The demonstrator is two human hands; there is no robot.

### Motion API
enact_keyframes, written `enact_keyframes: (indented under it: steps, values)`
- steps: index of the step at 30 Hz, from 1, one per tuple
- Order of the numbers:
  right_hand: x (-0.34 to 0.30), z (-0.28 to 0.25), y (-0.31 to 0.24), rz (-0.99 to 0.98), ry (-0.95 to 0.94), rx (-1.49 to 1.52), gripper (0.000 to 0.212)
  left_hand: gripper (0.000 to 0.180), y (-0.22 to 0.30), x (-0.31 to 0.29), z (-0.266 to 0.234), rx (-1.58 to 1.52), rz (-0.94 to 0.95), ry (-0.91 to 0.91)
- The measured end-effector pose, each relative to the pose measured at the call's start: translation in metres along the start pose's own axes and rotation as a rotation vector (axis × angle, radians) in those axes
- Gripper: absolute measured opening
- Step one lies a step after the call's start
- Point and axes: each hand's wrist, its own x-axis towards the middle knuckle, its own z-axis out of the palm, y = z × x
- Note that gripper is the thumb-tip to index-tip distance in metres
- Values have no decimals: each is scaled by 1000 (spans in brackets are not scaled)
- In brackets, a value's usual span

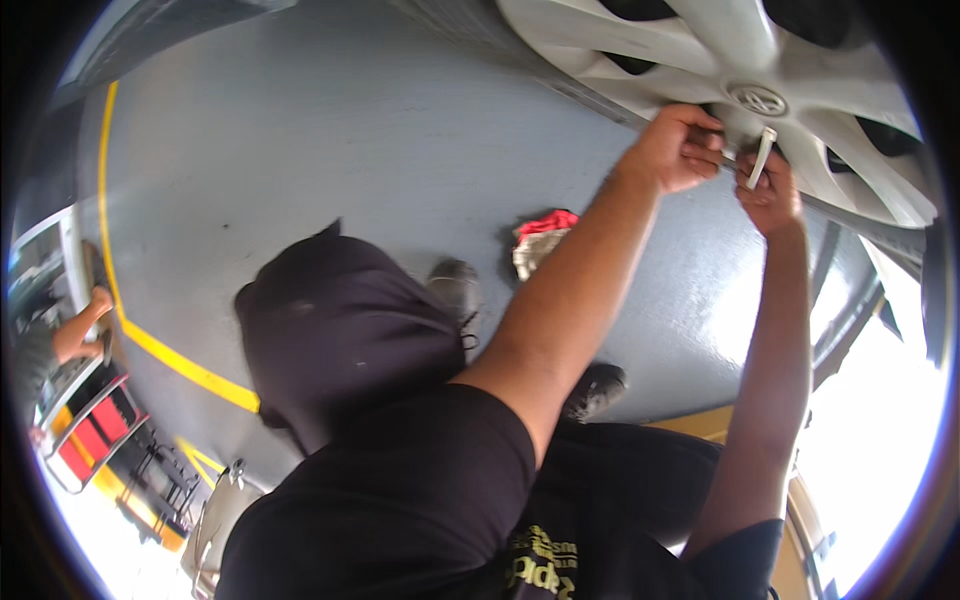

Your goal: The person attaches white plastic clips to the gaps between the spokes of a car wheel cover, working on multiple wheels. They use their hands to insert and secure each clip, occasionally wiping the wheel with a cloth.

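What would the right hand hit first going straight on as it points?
Most likely the silver wheel, near its round centre cap; the pale tool in the right hand may touch before the hand itself. Depth is unclear, so the gap can't be judged.

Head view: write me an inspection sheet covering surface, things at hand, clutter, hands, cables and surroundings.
Surface: grey, glossy floor with a yellow line.
Things at hand: silver spoked wheel; pale, slim bar beside its hub.
Clutter: red and beige bundle on the floor, perhaps cloth.
Hands: left hand by the wheel, fingers curled, its hold unclear; right hand closed on the bar.
Cables: nothing seen.
Surroundings: another person's arm at far left, above a red-panelled frame; strong glare at lower right.
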Motion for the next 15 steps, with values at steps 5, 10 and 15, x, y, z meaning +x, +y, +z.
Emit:
enact_keyframes:
  steps: [5, 10, 15]
  values:
    - [5, -1, -6, 74, 251, -284, 21, 22, 1, 0, 2, -28, -2, 113]
    - [15, -37, 1, -31, 175, -181, 9, 20, 0, 6, -2, -65, -26, 83]
    - [32, -84, 17, -141, -194, 251, 6, 25, -1, 19, -16, -78, -57, 90]
